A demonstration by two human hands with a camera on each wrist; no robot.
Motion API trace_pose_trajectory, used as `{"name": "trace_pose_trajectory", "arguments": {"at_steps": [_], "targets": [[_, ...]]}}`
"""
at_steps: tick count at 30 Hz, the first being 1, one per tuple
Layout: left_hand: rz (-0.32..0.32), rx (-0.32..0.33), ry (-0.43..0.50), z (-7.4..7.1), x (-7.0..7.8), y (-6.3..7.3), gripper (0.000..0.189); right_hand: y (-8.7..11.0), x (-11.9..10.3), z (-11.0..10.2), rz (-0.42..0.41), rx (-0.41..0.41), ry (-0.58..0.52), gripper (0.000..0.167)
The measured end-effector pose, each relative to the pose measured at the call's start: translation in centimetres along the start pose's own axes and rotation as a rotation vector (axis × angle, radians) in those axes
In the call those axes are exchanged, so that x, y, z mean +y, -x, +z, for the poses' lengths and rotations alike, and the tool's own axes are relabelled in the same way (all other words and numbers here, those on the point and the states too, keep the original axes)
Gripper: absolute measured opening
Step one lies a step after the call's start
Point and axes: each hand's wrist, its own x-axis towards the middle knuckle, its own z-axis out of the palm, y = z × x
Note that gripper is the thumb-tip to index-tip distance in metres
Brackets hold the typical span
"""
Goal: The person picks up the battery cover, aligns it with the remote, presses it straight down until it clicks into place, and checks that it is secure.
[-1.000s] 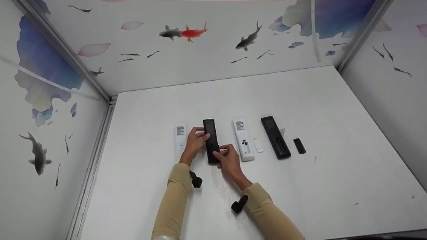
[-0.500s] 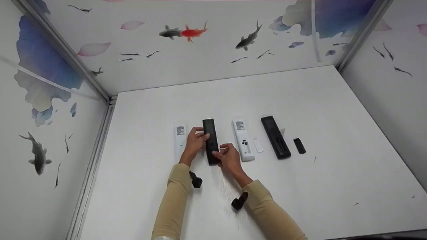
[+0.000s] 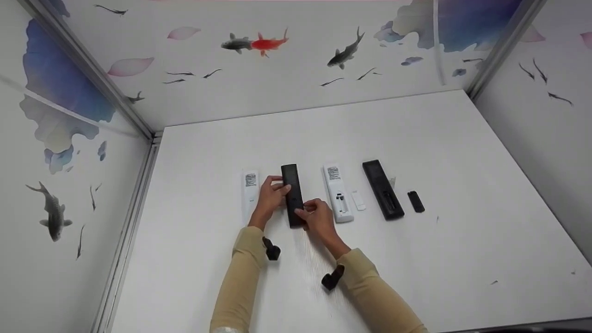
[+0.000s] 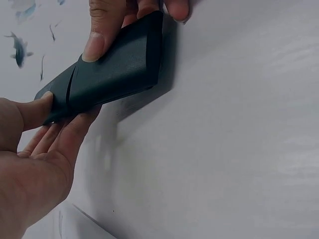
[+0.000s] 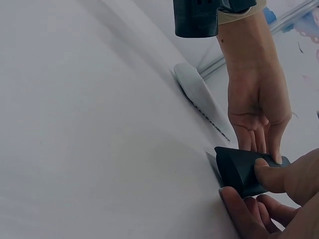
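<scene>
In the head view a black remote control [image 3: 291, 175] is held back side up between the two hands. The left hand [image 3: 268, 201] grips its left side near the middle, thumb on top, fingers underneath. At the near end, the right hand [image 3: 319, 221] pinches it with the thumb [image 5: 271, 177] pressed on the back. A seam runs across the remote [image 4: 114, 72] between the two thumbs in the left wrist view, bounding its battery cover [image 4: 124, 57]. The remote's button side is hidden.
On the white table [image 3: 453, 268], a white remote [image 3: 250, 187] lies left. To the right are a white remote [image 3: 334, 185] with its battery bay uncovered, a white cover [image 3: 359, 200], a black remote [image 3: 379, 180] with an uncovered bay, and a black cover [image 3: 416, 201]. Printed walls surround the table.
A dark edge that jutted from the remote's right side by the right fingers a second ago no longer shows. Both hands keep their grip, the right one shifting only slightly.
</scene>
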Motion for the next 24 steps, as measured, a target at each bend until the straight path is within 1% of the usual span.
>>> {"name": "trace_pose_trajectory", "arguments": {"at_steps": [4, 7, 12, 15, 16, 19, 24], "targets": [[-0.002, -0.009, -0.009, -0.09, -0.01, 0.07, 0.039, -0.17, 0.08, -0.01, -0.054, 0.012, 0.112, 0.03], [-0.013, -0.014, -0.015, -0.16, -0.04, 0.03, 0.039, -0.29, 0.12, -0.01, -0.078, 0.017, 0.161, 0.028], [-0.031, -0.013, -0.013, -0.05, -0.03, -0.06, 0.04, -0.51, 0.27, -0.09, -0.052, 0.005, 0.148, 0.027], [-0.031, -0.017, -0.012, 0.07, 0.08, -0.03, 0.039, -0.45, 0.37, -0.11, -0.055, 0.008, 0.131, 0.026], [-0.031, -0.018, -0.009, 0.09, 0.09, -0.02, 0.039, -0.38, 0.34, -0.1, -0.068, 0.01, 0.133, 0.027], [-0.032, -0.018, -0.003, 0.11, 0.07, -0.05, 0.039, -0.17, 0.26, -0.06, -0.072, -0.003, 0.125, 0.027], [-0.029, -0.006, -0.014, 0.2, 0.1, -0.17, 0.039, -0.25, 0.18, -0.02, -0.068, -0.046, 0.18, 0.037]]}}
